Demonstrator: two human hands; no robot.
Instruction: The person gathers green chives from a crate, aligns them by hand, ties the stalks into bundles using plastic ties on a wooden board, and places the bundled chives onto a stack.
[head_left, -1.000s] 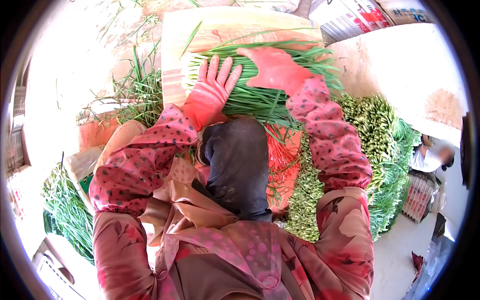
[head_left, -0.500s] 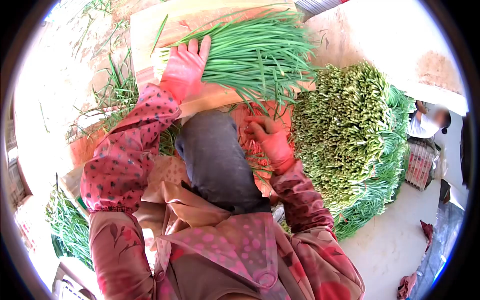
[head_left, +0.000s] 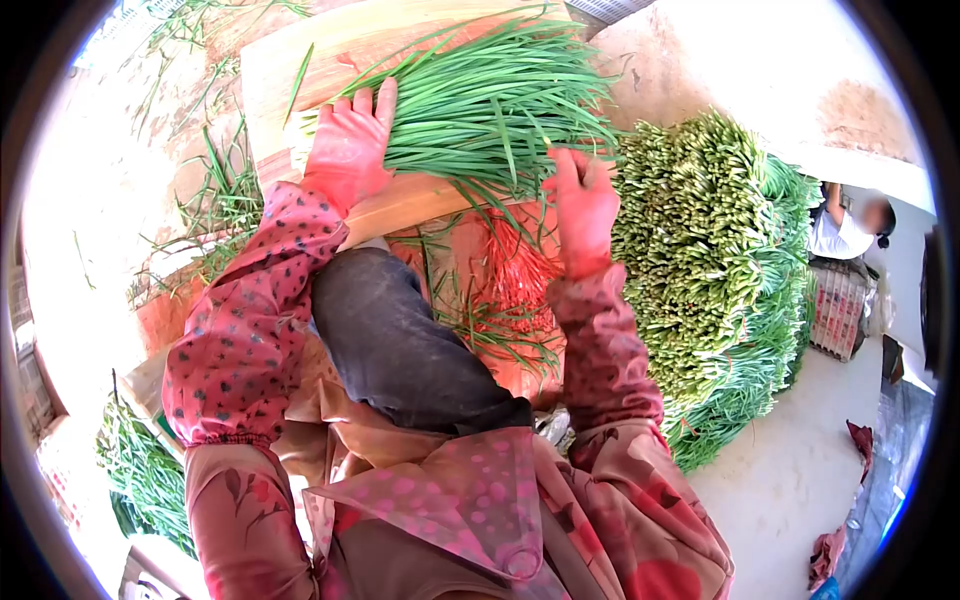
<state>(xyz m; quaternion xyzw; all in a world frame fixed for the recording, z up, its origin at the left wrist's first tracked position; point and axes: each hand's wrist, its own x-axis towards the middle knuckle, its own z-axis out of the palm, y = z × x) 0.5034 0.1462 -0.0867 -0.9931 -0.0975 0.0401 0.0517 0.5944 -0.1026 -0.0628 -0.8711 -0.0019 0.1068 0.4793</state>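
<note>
A loose bunch of garlic chives (head_left: 500,100) lies across a wooden board (head_left: 400,200), pale ends to the left and green leaves to the right. My left hand (head_left: 348,145), in a pink glove, rests flat on the bunch near its pale ends, fingers stretched out. My right hand (head_left: 583,205), also gloved, is raised at the near right edge of the leaves. Its fingers are pinched together, and whatever is between them is too small to make out. Below, red strips of tie (head_left: 515,265) lie heaped on an orange-red surface.
To the right stands a tall stack of chive bundles (head_left: 690,250), cut ends facing me. Loose leaves (head_left: 225,180) litter the surface at left, and more chives (head_left: 145,475) lie lower left. Another person (head_left: 845,230) is at far right beside a crate (head_left: 835,305).
My right hand has moved up and to the right, from above the red ties to the leaf edge. My left hand stays on the chives. My dark-clothed leg has shifted left.
</note>
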